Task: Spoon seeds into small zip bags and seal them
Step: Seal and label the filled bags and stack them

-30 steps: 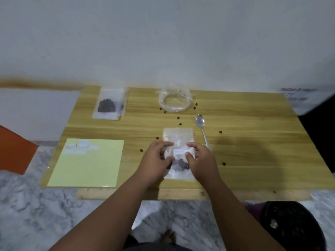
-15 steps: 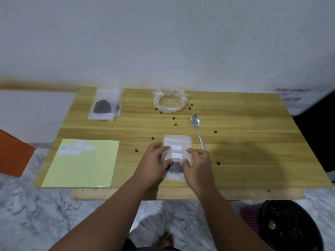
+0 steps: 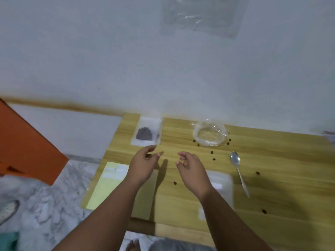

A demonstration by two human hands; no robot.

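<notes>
Wooden table (image 3: 282,189) lies under left hand (image 3: 143,164) and right hand (image 3: 193,172), both loosely curled, holding nothing.

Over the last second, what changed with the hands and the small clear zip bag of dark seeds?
The left hand and right hand let go of the small clear zip bag, which lies on the wooden table beside the right forearm. Both hands moved forward, empty, fingers loosely curled. The metal spoon, the filled seed bag at the back left and the loose seeds stayed put.
</notes>
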